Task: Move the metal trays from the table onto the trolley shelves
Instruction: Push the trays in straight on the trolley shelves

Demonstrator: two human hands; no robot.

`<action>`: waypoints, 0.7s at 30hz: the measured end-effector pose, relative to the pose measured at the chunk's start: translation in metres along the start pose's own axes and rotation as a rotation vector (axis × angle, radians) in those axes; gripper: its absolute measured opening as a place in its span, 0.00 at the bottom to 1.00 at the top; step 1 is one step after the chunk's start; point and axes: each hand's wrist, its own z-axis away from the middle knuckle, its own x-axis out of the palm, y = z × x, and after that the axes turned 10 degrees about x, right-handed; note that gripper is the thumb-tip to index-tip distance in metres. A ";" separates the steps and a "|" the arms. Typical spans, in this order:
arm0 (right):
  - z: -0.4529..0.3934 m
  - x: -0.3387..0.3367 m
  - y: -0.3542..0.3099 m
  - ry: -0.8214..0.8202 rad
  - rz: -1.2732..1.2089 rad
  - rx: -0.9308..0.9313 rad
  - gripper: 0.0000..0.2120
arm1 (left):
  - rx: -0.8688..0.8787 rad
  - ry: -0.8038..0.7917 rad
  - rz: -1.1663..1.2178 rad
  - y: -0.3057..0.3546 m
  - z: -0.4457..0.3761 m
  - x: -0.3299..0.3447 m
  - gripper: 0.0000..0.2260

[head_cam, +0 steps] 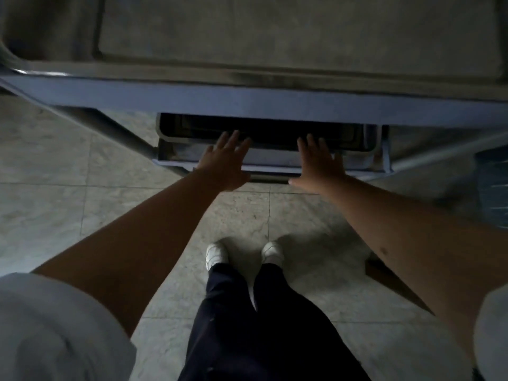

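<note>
I look straight down the front of the metal trolley [275,99]. A large metal tray [288,26] lies on its top shelf. Below the front rail, a second metal tray [176,136] with a dark inside sticks out from a lower shelf. My left hand [224,163] lies flat on that tray's near left edge, fingers spread and pointing away from me. My right hand [320,163] rests flat on the near right edge in the same way. Neither hand wraps around anything. The tray's far part is hidden under the top shelf.
Pale floor tiles [96,210] spread under the trolley and around my feet [244,253]. A trolley leg [123,136] slants down at the left. A blue object [494,182] sits at the right edge. A dark flat patch [395,284] lies on the floor at the right.
</note>
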 end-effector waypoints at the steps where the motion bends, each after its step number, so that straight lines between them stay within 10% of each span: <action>1: -0.007 0.002 0.002 -0.022 0.008 0.015 0.52 | -0.035 -0.004 0.009 -0.004 -0.006 0.005 0.41; 21: 0.004 0.001 0.014 -0.029 0.060 -0.091 0.44 | -0.136 -0.055 -0.035 -0.014 0.000 0.042 0.46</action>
